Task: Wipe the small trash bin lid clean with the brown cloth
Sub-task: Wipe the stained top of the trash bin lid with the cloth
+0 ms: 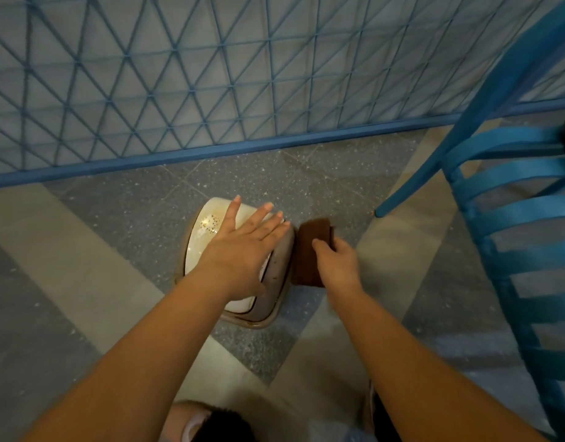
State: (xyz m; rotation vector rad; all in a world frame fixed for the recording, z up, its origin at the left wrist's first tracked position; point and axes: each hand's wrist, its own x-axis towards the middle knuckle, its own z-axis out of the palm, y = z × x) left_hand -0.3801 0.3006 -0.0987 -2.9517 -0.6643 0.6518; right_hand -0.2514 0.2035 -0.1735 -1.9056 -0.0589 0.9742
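— While you look down at the floor (121, 218), where are your hands?

— My left hand (239, 250) lies flat on the bin lid (204, 228), fingers spread wide, gripping nothing. My right hand (337, 261) is closed around the brown cloth (309, 247), thumb on top.

— And the cloth, is it on the lid?

— It hangs against the right side of the bin, just beside my left fingertips. Whether it presses on the lid's edge or the bin's wall, I cannot tell.

— Where does the bin stand?

— On the speckled grey floor, straight ahead of me, near the blue mesh fence (211, 74) on the far side. A blue chair (513, 202) stands to the right, its leg apart from the cloth.

— How does the lid look?

— Cream, glossy, with small dark specks on its far left part.
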